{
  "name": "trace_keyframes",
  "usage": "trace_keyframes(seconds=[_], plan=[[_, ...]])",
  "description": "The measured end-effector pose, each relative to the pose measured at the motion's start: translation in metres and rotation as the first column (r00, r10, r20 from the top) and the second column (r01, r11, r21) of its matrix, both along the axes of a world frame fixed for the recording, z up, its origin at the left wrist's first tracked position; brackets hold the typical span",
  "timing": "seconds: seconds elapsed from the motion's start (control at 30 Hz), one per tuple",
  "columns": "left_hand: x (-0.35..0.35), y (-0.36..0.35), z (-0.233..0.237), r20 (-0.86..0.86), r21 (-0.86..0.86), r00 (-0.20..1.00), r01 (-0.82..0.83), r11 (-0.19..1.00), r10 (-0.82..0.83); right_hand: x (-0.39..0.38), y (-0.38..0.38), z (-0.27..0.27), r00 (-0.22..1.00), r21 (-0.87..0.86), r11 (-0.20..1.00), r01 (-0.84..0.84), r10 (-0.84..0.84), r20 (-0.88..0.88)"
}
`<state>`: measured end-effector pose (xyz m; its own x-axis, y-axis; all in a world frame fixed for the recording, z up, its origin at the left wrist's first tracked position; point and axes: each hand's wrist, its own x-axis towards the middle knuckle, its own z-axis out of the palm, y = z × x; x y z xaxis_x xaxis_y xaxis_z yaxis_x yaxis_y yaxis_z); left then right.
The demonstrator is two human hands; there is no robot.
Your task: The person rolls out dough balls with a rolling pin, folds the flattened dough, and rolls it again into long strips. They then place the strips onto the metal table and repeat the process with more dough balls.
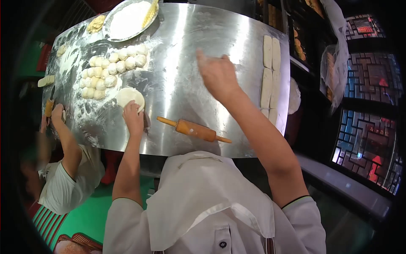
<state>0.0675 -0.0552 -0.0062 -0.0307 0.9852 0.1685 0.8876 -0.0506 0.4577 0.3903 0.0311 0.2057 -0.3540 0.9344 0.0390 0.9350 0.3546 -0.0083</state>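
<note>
Gleaming steel worktable [190, 63], its left side dusted with flour.
The left hand [133, 118] lies flat, fingers together, on the lower edge of a smooth round dough disc [129, 95] at centre left. The right hand [218, 76] hovers mid-frame, loosely curled and empty. A wooden rolling pin [193, 129] lies below it. At upper left, a round metal tray [107, 32] holds white flour.
</note>
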Motion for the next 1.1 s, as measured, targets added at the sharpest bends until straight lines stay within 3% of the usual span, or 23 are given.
trace_keyframes(seconds=[0.1,0.13,0.2,0.23,0.37,0.4,0.43,0.47,0.53,0.57,0.6,0.67,0.73,0.77,0.8,0.87,0.9,0.97,1.1], plan=[[0.016,0.011,0.005,0.0,0.021,0.995,-0.103,0.994,0.103,0.035,-0.035,-0.039,0.914,-0.067,0.974,0.216,-0.226,-0.337],[0.022,0.013,0.006,0.038,0.002,0.99,-0.135,0.991,0.135,0.05,-0.064,-0.079,0.933,-0.105,0.985,0.139,-0.166,-0.32],[0.034,0.022,0.006,0.084,-0.032,0.971,-0.221,0.975,0.223,0.06,-0.125,-0.113,0.974,-0.497,0.864,0.085,-0.178,-0.142],[0.037,0.026,-0.003,0.106,-0.02,0.968,-0.226,0.974,0.227,0.061,-0.155,-0.131,0.983,-0.59,0.798,0.122,-0.18,-0.041],[0.068,0.03,0.013,0.167,-0.071,0.975,-0.136,0.988,0.146,0.053,-0.216,-0.166,0.892,-0.72,0.686,0.111,-0.388,-0.232],[0.077,0.025,0.011,0.164,-0.075,0.986,-0.011,0.997,0.023,0.058,-0.224,-0.172,0.832,-0.756,0.642,0.128,-0.485,-0.27],[0.091,0.021,0.01,0.168,-0.084,0.98,0.12,0.989,-0.104,0.058,-0.232,-0.174,0.766,-0.643,0.748,0.166,-0.508,-0.394],[0.099,0.02,0.008,0.192,-0.089,0.974,0.137,0.987,-0.118,0.069,-0.236,-0.175,0.767,-0.644,0.74,0.193,-0.523,-0.371],[0.107,0.003,0.016,0.22,-0.075,0.921,0.344,0.936,-0.321,0.09,-0.24,-0.16,0.85,-0.514,0.803,0.303,-0.471,-0.235],[0.113,-0.007,0.021,0.229,-0.109,0.907,0.384,0.917,-0.352,0.107,-0.25,-0.168,0.834,-0.389,0.848,0.36,-0.48,-0.273],[0.116,-0.029,0.021,0.245,-0.135,0.902,0.394,0.909,-0.355,0.128,-0.257,-0.173,0.836,-0.414,0.807,0.421,-0.523,-0.168],[0.113,-0.029,0.028,0.298,-0.15,0.82,0.545,0.825,-0.488,0.155,-0.257,-0.171,0.808,-0.323,0.82,0.473,-0.55,-0.211],[0.109,-0.038,0.037,0.327,-0.125,0.802,0.56,0.819,-0.499,0.168,-0.251,-0.169,0.786,-0.299,0.825,0.48,-0.555,-0.271],[0.108,-0.04,0.037,0.384,-0.12,0.773,0.584,0.803,-0.505,0.174,-0.247,-0.169,0.816,-0.281,0.836,0.472,-0.535,-0.218],[0.104,-0.036,0.039,0.386,-0.13,0.776,0.582,0.803,-0.499,0.178,-0.249,-0.166,0.841,-0.275,0.84,0.468,-0.519,-0.155],[0.087,-0.033,0.047,0.418,-0.147,0.864,0.368,0.918,-0.28,0.176,-0.239,-0.161,0.852,-0.304,0.848,0.435,-0.497,-0.166],[0.078,-0.03,0.051,0.409,-0.171,0.872,0.361,0.917,-0.268,0.17,-0.228,-0.159,0.863,-0.307,0.862,0.403,-0.469,-0.186],[0.065,-0.028,0.057,0.355,-0.021,0.934,0.056,0.998,-0.045,0.153,-0.209,-0.149,0.887,-0.317,0.881,0.351,-0.421,-0.191],[0.041,-0.027,0.055,0.349,-0.044,0.937,-0.016,0.999,0.03,0.149,-0.188,-0.13,0.925,-0.295,0.913,0.281,-0.34,-0.171]])
